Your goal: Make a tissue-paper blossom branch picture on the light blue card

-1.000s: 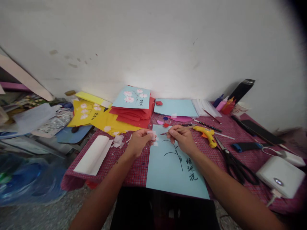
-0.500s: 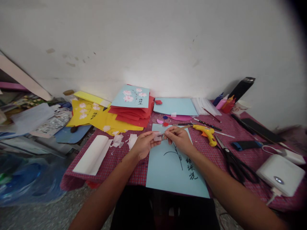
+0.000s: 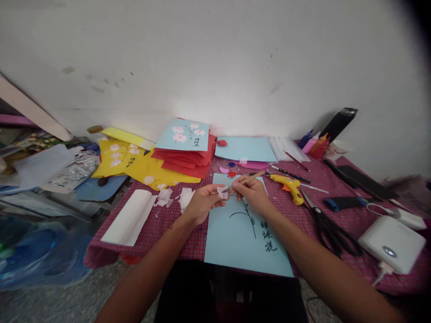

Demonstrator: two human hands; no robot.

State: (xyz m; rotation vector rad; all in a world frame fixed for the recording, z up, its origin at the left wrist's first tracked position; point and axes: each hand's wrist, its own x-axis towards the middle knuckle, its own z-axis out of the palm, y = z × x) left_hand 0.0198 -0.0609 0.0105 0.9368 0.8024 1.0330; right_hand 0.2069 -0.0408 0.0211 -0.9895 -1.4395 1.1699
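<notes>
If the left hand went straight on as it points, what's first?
For the left hand, likely the brush tip, then the right hand holding it; depth between them is unclear.

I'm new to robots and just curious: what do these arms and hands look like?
They're a person's: left hand and right hand ungloved, forearms bare of sleeves, no watch or cable on them. Dark clothing shows below.
</notes>
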